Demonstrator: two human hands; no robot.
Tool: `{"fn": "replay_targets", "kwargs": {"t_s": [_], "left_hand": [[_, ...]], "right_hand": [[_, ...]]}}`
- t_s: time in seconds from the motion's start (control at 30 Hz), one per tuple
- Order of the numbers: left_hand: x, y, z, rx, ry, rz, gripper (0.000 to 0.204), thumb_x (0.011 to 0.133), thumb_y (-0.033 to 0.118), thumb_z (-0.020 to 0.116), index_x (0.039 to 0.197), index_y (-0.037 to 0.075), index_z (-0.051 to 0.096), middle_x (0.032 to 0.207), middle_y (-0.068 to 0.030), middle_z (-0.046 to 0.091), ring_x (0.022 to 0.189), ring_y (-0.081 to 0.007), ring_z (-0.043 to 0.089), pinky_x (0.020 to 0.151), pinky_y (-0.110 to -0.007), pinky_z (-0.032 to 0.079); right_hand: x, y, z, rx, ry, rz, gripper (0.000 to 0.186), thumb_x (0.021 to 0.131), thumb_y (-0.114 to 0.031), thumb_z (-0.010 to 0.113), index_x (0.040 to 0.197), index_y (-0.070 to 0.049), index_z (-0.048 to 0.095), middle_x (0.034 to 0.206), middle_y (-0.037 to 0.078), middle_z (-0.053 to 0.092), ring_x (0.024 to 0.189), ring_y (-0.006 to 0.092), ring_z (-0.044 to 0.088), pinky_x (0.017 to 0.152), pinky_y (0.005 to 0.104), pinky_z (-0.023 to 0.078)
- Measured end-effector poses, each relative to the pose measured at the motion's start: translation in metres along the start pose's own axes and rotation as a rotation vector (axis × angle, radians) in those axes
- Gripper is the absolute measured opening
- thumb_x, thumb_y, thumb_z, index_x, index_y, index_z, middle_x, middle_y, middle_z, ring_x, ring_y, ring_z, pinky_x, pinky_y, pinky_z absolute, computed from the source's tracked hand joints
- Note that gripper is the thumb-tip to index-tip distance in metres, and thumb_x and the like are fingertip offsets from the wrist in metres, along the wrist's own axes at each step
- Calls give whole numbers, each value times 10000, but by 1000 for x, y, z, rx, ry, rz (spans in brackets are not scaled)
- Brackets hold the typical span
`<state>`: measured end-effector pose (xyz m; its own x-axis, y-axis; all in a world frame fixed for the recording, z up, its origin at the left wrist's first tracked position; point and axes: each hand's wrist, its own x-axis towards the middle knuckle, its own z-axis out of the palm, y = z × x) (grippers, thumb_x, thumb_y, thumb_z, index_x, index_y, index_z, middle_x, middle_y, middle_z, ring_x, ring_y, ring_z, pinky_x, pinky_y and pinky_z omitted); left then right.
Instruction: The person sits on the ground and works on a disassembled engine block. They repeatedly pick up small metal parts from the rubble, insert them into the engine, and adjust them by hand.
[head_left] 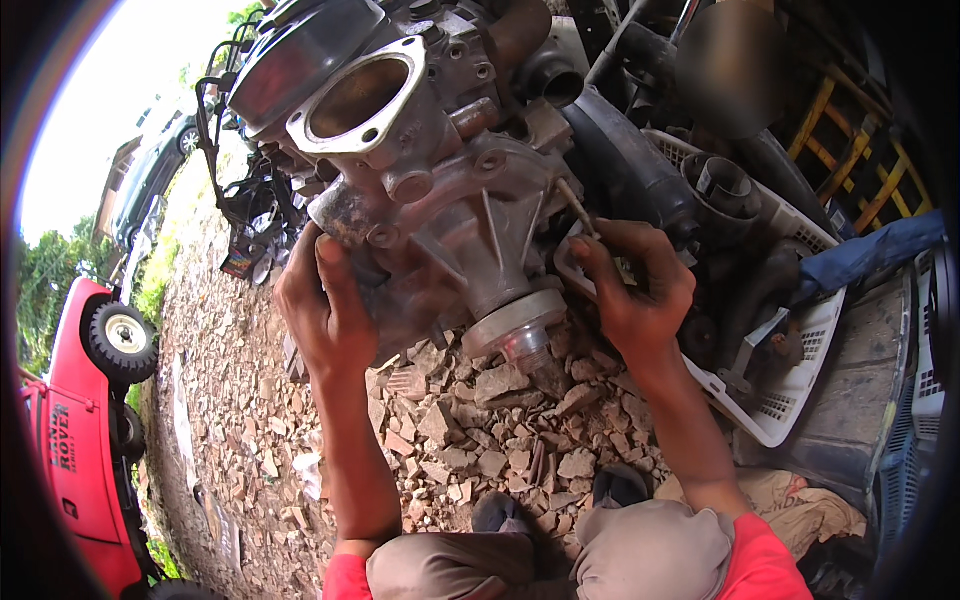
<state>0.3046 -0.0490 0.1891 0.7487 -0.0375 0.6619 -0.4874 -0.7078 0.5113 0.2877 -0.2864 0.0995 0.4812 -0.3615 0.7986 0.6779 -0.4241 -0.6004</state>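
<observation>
A grey metal engine (500,220) stands in front of me, with a round flanged opening (360,100) at its upper left and a cone-shaped snout ending in a threaded shaft (530,350). My left hand (335,305) is closed on the left side of its casing, thumb up, with the other fingers partly hidden. Between the thumb and fingers of my right hand (645,280) is the lower end of a thin brownish bolt (575,208). The bolt slants up to the right edge of the casing; whether its tip sits in a hole I cannot tell.
Broken stone and tile (470,430) cover the ground. White plastic crates (790,400) with pipes and metal parts stand at right, by a wooden board (865,370). Black wiring (225,200) hangs at the engine's left. A red vehicle (85,430) is at far left.
</observation>
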Motion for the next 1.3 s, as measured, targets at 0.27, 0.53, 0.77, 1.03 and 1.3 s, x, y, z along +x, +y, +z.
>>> {"fn": "replay_targets", "kwargs": {"t_s": [0.27,0.53,0.77,1.03,1.3], "left_hand": [[2,-6,2,-53,90,95,495,995,407,421,1082,-30,638,733,-126,628,643,-205,582,599,-342,427],[3,-6,1,-59,62,94,491,990,426,427,987,-24,624,719,-133,603,641,-226,563,620,-350,428],[3,-2,0,-52,60,78,506,991,444,430,1000,-23,624,725,-120,597,652,-221,552,627,-350,429],[1,-2,-1,-62,47,62,534,994,463,422,1041,-27,629,732,-112,608,660,-196,557,621,-341,427],[2,-5,1,-76,46,91,521,994,453,422,1015,-26,624,720,-122,599,650,-204,550,613,-340,417]], "right_hand": [[3,-5,4,-66,-8,59,184,779,-40,802,874,17,654,809,114,693,702,134,667,616,253,506],[20,1,16,-116,-56,62,156,799,-46,775,864,13,646,768,106,673,650,157,656,585,276,493],[25,7,24,-53,-53,88,148,807,-46,765,873,12,646,776,113,672,654,175,665,590,278,490],[21,11,31,-98,30,-36,191,799,-34,770,943,0,648,818,98,657,681,179,658,597,292,504],[21,34,36,-31,46,-198,232,789,1,769,981,-13,639,892,108,639,695,161,648,577,272,496]]}}
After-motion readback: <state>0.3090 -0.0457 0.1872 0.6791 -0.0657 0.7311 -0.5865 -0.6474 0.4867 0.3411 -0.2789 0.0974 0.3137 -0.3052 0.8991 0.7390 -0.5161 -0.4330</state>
